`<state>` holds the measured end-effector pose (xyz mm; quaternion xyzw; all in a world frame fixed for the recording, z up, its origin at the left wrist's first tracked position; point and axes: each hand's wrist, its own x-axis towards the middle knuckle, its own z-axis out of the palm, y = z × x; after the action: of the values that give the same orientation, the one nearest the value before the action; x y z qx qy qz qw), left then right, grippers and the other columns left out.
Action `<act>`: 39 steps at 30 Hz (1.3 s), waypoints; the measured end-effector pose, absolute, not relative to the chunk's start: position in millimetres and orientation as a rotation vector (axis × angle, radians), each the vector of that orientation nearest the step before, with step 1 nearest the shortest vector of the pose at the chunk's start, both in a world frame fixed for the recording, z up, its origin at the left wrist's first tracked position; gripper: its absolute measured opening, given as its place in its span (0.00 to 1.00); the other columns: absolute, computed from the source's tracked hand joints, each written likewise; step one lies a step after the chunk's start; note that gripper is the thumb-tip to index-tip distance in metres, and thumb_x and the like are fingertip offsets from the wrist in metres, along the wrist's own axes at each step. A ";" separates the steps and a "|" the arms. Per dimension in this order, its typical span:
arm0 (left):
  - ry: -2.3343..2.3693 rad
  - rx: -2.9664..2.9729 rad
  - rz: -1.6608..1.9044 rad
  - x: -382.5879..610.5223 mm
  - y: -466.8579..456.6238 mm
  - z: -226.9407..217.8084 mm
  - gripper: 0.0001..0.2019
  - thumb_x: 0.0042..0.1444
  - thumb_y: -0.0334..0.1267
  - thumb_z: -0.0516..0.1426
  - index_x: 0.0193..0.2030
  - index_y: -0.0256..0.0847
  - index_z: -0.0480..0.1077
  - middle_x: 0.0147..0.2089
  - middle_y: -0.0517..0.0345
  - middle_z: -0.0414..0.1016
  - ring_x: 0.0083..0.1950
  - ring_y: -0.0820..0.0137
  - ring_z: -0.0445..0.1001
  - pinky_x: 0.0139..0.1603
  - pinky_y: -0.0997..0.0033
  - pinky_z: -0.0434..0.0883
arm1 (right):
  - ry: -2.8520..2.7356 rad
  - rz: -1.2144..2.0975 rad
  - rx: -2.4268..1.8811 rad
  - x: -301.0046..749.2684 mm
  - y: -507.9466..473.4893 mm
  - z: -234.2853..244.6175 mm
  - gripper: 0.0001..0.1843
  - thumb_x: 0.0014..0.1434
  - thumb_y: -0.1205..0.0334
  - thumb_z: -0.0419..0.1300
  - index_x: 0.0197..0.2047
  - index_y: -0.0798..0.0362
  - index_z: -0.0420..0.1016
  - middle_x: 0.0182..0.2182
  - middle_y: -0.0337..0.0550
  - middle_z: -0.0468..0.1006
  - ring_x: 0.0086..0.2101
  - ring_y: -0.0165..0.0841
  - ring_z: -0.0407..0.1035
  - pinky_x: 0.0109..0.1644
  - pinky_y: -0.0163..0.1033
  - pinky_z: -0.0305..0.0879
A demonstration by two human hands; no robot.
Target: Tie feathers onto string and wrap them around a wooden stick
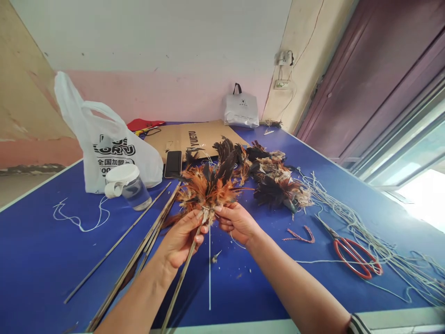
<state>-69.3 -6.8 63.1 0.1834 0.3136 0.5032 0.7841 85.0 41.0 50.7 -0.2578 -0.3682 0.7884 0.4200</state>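
Several orange-brown and black feathers (208, 183) fan out from the upper end of a thin stick (183, 276), like a feather duster. My left hand (182, 236) is closed round the stick just below the feather bases. Beside it, my right hand (238, 222) pinches at the pale binding where feathers and stick meet. A thin string (238, 242) loops out below the right fingers; its end at the fingertips is hard to make out. More dark and brown feather bunches (278, 185) lie beyond my right hand.
Long sticks (148, 246) lie at left, near a lidded clear cup (134, 190) and a white plastic bag (114, 148). A phone (173, 163) and cardboard (208, 132) are behind. Red-handled scissors (358, 257) and tangled cord (347, 211) occupy the blue table's (271, 287) right side.
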 end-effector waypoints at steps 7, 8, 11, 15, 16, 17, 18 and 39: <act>0.674 0.456 1.070 -70.6 -7.0 61.8 0.04 0.50 0.29 0.60 0.32 0.33 0.69 0.36 0.50 0.73 0.25 0.82 0.68 0.18 0.90 0.64 | -0.907 2.007 -0.673 83.5 41.2 48.1 0.18 0.40 0.60 0.69 0.25 0.56 0.63 0.15 0.31 0.64 0.15 0.16 0.42 0.18 0.28 0.33; 0.672 0.462 1.078 -70.3 -7.2 61.8 0.03 0.50 0.29 0.60 0.31 0.33 0.69 0.35 0.51 0.73 0.25 0.82 0.67 0.18 0.90 0.64 | -0.901 2.017 -0.663 83.2 41.1 47.8 0.18 0.40 0.60 0.69 0.25 0.56 0.63 0.15 0.31 0.63 0.15 0.16 0.41 0.18 0.28 0.33; 0.671 0.467 1.097 -68.9 -7.5 62.6 0.03 0.49 0.28 0.61 0.30 0.32 0.69 0.32 0.53 0.72 0.25 0.82 0.67 0.17 0.90 0.64 | -0.914 2.020 -0.649 82.7 40.7 47.5 0.17 0.41 0.60 0.69 0.24 0.56 0.63 0.15 0.29 0.60 0.15 0.16 0.41 0.18 0.28 0.33; 0.705 0.443 1.109 -67.5 -6.8 64.0 0.02 0.50 0.27 0.60 0.31 0.31 0.71 0.31 0.54 0.72 0.24 0.82 0.67 0.18 0.89 0.66 | -0.933 1.987 -0.646 83.5 41.4 47.5 0.17 0.42 0.60 0.69 0.25 0.56 0.63 0.14 0.27 0.55 0.15 0.17 0.40 0.18 0.29 0.32; 0.717 0.432 1.100 -67.5 -6.5 64.3 0.02 0.51 0.27 0.59 0.32 0.31 0.71 0.30 0.54 0.72 0.24 0.83 0.67 0.18 0.89 0.67 | -0.940 1.983 -0.645 83.7 41.8 47.4 0.18 0.42 0.60 0.69 0.24 0.56 0.62 0.14 0.26 0.54 0.15 0.17 0.40 0.18 0.29 0.32; 0.730 0.418 1.089 -67.5 -6.3 64.7 0.01 0.51 0.27 0.59 0.32 0.30 0.71 0.30 0.54 0.72 0.23 0.83 0.67 0.19 0.89 0.68 | -0.949 1.980 -0.643 83.9 42.3 47.2 0.18 0.42 0.60 0.69 0.24 0.56 0.62 0.14 0.26 0.53 0.15 0.17 0.40 0.18 0.29 0.32; 0.744 0.401 1.076 -67.6 -6.3 65.2 0.01 0.52 0.27 0.58 0.32 0.30 0.71 0.29 0.55 0.72 0.23 0.83 0.67 0.20 0.88 0.69 | -0.958 1.975 -0.640 84.1 42.7 47.0 0.18 0.41 0.60 0.69 0.24 0.56 0.62 0.14 0.26 0.53 0.15 0.17 0.40 0.18 0.29 0.32; 0.772 0.406 1.121 -64.9 -8.1 69.6 0.04 0.50 0.28 0.59 0.35 0.32 0.70 0.32 0.53 0.72 0.21 0.83 0.66 0.15 0.89 0.64 | -1.098 1.843 -0.723 82.8 36.7 56.5 0.16 0.42 0.57 0.68 0.30 0.57 0.69 0.19 0.34 0.68 0.16 0.18 0.47 0.19 0.30 0.35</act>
<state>-64.9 -8.1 69.6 0.1862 0.3545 0.5145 0.7582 82.8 36.7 56.5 -0.2892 -0.4391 0.7370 0.4247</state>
